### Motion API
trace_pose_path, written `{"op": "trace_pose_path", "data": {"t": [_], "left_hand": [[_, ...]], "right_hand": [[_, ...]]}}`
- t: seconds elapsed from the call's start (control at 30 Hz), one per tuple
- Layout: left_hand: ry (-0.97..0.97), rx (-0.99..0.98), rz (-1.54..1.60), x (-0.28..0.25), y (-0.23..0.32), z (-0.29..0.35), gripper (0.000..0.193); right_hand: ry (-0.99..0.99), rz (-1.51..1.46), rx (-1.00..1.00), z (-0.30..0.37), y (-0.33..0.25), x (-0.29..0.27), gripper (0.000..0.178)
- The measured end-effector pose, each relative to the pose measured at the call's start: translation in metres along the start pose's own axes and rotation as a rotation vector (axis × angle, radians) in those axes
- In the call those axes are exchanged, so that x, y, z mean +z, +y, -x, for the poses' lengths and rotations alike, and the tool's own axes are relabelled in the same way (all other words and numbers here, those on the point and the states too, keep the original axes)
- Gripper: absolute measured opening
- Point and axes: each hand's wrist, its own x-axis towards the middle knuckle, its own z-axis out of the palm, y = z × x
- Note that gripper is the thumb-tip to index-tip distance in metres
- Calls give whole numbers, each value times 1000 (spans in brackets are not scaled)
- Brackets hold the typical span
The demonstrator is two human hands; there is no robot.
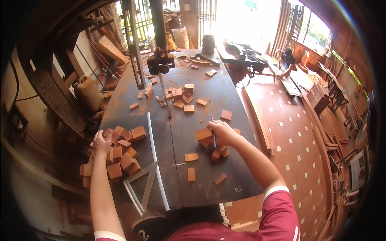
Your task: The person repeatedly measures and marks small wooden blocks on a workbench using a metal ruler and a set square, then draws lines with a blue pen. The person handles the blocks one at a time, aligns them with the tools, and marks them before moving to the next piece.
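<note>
My left hand (101,143) reaches over the left side of a heap of reddish wooden blocks (127,160), fingers apart and touching its edge. My right hand (223,131) pinches a blue pen (213,134), held nearly upright. Right by its fingertips is a larger wooden block (202,135), resting among smaller ones; whether the hand also grips this block I cannot tell. A triangular set square (145,182) lies at the near left, its edge against a long pale straight strip (154,154).
A bandsaw blade (163,90) comes down into the dark metal table (193,138). Beyond it lie scattered blocks (177,94) and offcuts. At left stands a plastic jug (88,93). Long boards (257,118) lie on the tiled floor at right, where another person (287,62) crouches far back.
</note>
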Motion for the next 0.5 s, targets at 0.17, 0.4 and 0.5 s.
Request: {"op": "trace_pose_path", "data": {"t": [0.17,0.4,0.5], "left_hand": [[247,332,-51,-17,1,11,70],[276,386,769,-101,44,185,58],[254,219,543,-98,-12,300,61]], "right_hand": [[-72,-146,54,21,-6,-17,45],[161,-145,300,54,9,-18,45],[258,-198,333,72,15,-9,48]]}}
